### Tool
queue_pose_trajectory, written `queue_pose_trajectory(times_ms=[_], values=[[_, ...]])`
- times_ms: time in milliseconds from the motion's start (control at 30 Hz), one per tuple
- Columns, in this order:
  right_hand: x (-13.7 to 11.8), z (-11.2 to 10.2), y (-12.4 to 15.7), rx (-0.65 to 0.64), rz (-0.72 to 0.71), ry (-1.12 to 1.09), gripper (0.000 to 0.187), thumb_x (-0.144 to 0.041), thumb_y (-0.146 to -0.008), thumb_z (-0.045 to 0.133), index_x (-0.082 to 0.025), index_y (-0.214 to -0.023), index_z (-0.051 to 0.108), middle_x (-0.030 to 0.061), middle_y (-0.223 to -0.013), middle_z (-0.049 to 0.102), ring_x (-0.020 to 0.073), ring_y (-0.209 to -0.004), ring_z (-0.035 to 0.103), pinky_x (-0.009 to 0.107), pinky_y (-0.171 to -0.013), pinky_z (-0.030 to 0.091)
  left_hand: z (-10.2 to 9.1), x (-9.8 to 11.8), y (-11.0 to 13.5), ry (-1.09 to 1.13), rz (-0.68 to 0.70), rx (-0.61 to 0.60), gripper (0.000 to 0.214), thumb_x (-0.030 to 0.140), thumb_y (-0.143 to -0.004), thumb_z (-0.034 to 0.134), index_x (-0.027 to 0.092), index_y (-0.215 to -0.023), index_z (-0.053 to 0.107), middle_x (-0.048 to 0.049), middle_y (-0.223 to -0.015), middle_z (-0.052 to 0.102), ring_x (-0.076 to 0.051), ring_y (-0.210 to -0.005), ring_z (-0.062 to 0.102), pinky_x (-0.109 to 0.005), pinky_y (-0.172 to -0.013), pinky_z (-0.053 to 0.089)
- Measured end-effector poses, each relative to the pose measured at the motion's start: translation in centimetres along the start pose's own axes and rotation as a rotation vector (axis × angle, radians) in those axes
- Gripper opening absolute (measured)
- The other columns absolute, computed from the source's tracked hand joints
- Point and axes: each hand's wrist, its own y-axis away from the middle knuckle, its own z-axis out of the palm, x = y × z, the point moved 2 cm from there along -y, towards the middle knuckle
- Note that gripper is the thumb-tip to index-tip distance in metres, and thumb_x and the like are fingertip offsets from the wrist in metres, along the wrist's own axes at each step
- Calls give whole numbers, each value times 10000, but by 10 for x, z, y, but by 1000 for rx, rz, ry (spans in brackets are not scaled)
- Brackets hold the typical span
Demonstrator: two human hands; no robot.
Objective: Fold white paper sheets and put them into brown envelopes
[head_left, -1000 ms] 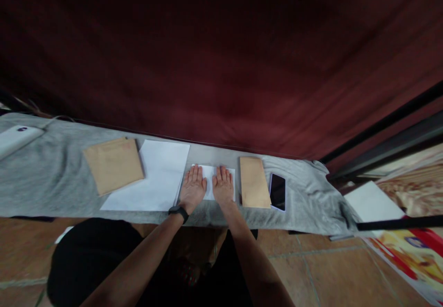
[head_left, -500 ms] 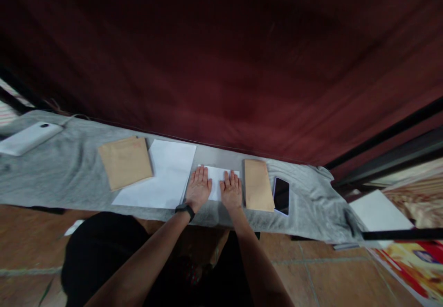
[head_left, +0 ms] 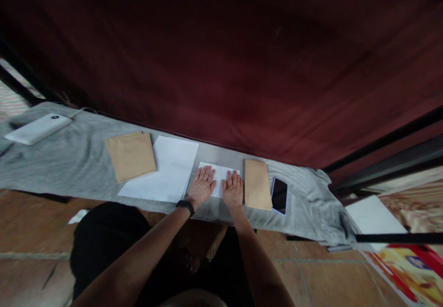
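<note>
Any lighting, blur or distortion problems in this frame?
Head view: dim, red curtain nearly black at the top; wide-angle lens bows the grey cloth; left hand and right hand on the white paper look soft; phone shows no glare.

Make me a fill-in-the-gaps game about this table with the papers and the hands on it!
1. The left hand and the right hand lie flat on a small ___ paper.
2. The black band sits on the ___ wrist.
3. The phone lies just right of a narrow ___ envelope.
4. Everything rests on a ___ cloth.

Missing words: white, left, brown, grey.
</note>
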Motion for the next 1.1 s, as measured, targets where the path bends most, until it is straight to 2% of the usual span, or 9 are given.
queue_pose_trajectory(times_ms=[167,500,600,700,900,1100], values=[[1,1,1,1,-10,-9,513,-330,-1049,391,-124,-1518,413,210,-1578,372,323,-1429,401,525,-1146,330,0,2,10,51,154,-38,507,372,-1024,336,237,-1500,448,-66,-1602,387,-218,-1504,295,-457,-1256,120],[9,9,5,41,-14,-104,530,-330,-1042,373,-84,-1511,408,221,-1561,397,313,-1446,371,524,-1155,332,4,1,16,35,187,-28,498,387,-1026,353,269,-1502,445,-69,-1606,383,-249,-1508,282,-494,-1246,115],[17,14,4,80,24,-183,555,-293,-1028,345,-41,-1523,354,234,-1552,404,286,-1455,359,490,-1146,367,4,2,16,37,184,-28,500,387,-1027,353,265,-1505,438,-71,-1607,379,-251,-1509,279,-498,-1243,123],[25,19,0,116,70,-276,581,-255,-990,352,-48,-1532,321,224,-1546,412,275,-1451,371,470,-1132,399,4,1,16,39,182,-34,503,389,-1026,358,262,-1508,432,-67,-1608,379,-253,-1509,278,-498,-1241,134],[35,20,-10,94,237,-474,636,-233,-898,410,-62,-1508,353,229,-1540,415,285,-1429,397,477,-1128,406,4,1,15,47,185,-50,507,388,-1028,348,263,-1513,425,-78,-1618,359,-264,-1515,264,-502,-1240,130],[50,20,-14,68,364,-633,661,-286,-881,423,-140,-1523,360,173,-1504,481,251,-1305,534,409,-1075,447,4,0,15,46,184,-58,511,385,-1024,352,260,-1515,422,-70,-1621,352,-257,-1517,257,-498,-1242,122]])
